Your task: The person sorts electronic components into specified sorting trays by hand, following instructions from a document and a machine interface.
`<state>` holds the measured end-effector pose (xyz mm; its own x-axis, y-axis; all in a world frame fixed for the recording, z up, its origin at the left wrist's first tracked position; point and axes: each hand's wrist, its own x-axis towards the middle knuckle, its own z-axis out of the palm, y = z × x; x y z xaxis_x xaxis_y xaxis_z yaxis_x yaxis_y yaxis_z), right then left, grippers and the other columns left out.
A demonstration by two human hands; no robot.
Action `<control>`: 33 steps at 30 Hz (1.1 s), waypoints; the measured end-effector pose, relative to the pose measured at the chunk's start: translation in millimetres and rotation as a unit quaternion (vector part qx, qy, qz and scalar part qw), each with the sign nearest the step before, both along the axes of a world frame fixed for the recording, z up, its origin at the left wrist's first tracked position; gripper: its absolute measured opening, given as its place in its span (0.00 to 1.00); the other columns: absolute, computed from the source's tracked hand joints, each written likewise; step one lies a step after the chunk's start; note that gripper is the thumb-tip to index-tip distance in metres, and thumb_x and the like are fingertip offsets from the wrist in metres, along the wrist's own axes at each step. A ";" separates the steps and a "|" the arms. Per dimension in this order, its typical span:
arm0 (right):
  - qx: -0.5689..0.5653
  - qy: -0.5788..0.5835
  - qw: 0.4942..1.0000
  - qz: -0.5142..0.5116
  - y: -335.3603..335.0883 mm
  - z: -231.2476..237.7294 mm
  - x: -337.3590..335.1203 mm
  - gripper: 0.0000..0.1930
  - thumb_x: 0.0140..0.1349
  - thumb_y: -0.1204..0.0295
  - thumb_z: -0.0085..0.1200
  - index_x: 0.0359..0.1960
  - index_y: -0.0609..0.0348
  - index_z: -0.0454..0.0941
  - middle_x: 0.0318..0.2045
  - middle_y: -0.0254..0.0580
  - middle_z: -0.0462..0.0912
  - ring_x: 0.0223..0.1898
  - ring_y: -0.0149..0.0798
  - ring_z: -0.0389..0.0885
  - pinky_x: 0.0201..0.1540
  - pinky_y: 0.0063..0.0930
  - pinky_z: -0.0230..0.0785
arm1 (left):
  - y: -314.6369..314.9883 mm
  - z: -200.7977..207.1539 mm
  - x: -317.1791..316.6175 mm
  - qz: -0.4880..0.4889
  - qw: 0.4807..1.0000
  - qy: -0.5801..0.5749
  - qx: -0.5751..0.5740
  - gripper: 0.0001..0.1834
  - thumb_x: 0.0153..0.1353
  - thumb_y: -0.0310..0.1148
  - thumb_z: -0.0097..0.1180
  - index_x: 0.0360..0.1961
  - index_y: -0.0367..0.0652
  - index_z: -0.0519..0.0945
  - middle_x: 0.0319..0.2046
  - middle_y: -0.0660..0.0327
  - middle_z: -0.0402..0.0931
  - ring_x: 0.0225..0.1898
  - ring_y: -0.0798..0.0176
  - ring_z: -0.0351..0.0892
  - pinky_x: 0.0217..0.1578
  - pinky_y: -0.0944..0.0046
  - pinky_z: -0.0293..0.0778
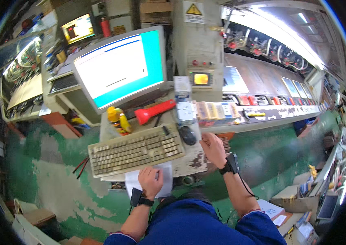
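My left hand [150, 181] rests over a white paper sheet [131, 181] just below the front edge of a yellowed keyboard [136, 149]. Its fingers are curled closed, and a small dark piece shows at them, too small to name. Past the desk's right edge is my right hand [213, 150], fingers bent and pressed together; whatever they may hold is hidden. A black computer mouse [187, 135] lies just left of it. Both wrists wear black straps with small boxes.
A monitor [120, 67] stands behind the keyboard. Between them are a red flashlight [155, 112] and a yellow bottle [118, 120]. Small boxes [185, 112] are stacked behind the mouse. A long machine bed [279, 112] with lit fittings runs off right, above a green floor [258, 143].
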<state>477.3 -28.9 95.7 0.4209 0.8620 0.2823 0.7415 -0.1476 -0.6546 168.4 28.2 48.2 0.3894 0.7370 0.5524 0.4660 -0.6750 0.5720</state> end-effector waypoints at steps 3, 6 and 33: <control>0.011 0.008 1.000 -0.021 11.8 -4.6 82.5 0.16 0.64 0.69 0.63 0.50 0.65 0.79 0.41 0.55 0.86 0.42 0.55 0.86 0.46 0.46 0.77 | -13.5 -5.8 29.2 0.022 0.999 0.016 -0.033 0.12 0.53 0.31 0.68 0.21 0.45 0.75 0.22 0.56 0.74 0.26 0.47 0.76 0.28 0.50 0.68; -0.030 0.006 0.998 -0.048 42.3 -26.8 169.2 0.16 0.62 0.65 0.65 0.45 0.65 0.83 0.36 0.55 0.88 0.40 0.57 0.87 0.46 0.45 0.78 | -13.8 -15.7 42.0 0.090 0.994 0.065 -0.011 0.14 0.56 0.30 0.66 0.19 0.44 0.73 0.20 0.54 0.72 0.24 0.45 0.74 0.26 0.48 0.66; -0.173 -0.212 0.955 0.117 282.1 -117.9 284.8 0.16 0.59 0.74 0.56 0.50 0.63 0.81 0.77 0.48 0.60 0.50 0.46 0.86 0.46 0.39 0.81 | -16.8 -13.6 72.0 0.203 0.934 0.293 -0.005 0.12 0.60 0.30 0.52 0.21 0.39 0.68 0.21 0.47 0.66 0.24 0.37 0.68 0.26 0.43 0.61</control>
<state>762.1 253.2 -22.2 0.1160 0.9910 0.0663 0.9682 -0.0979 -0.2304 240.4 11.4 34.6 0.3104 0.8935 0.3247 0.9177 -0.3707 0.1429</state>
